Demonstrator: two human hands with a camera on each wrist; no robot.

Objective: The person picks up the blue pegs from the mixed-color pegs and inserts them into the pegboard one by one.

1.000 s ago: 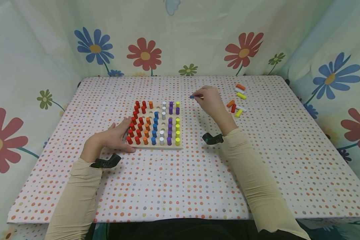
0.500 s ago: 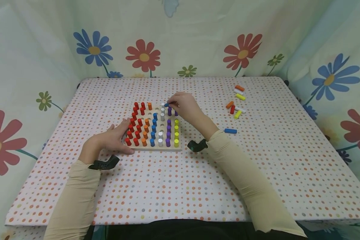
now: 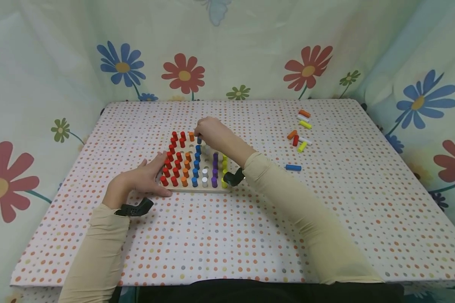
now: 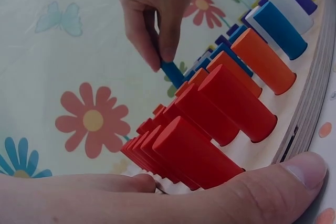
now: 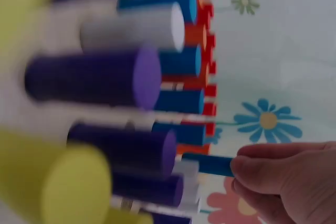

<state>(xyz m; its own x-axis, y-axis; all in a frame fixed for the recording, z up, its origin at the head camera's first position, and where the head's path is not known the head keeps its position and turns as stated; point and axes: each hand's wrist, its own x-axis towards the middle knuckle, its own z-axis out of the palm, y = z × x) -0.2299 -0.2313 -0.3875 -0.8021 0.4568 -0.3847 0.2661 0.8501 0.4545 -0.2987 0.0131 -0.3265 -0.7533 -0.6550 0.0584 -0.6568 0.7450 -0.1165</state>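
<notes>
My right hand (image 3: 214, 134) pinches a blue peg (image 4: 172, 73) between thumb and fingers at the far side of a wooden pegboard (image 3: 197, 190). In the right wrist view, the held peg (image 5: 212, 164) stands in line with other blue pegs (image 5: 179, 100). My left hand (image 3: 145, 174) rests against the board's left side, its thumb (image 4: 262, 195) lying by the near corner. Red pegs (image 3: 164, 181) fill the columns closest to it, followed by orange, blue, white, purple and yellow ones. My right hand and forearm hide part of the board's far right.
Right of the board, a lone blue peg (image 3: 293, 167) lies on the dotted tablecloth (image 3: 258, 235). Farther back are loose pegs in two small groups, among them a red peg (image 3: 295, 140), a yellow peg (image 3: 305, 124) and an orange peg (image 3: 304, 113).
My right hand has carried the blue peg leftward from beside the board to its far blue column. The lying blue peg has come out from behind my forearm. My left hand has stayed put.
</notes>
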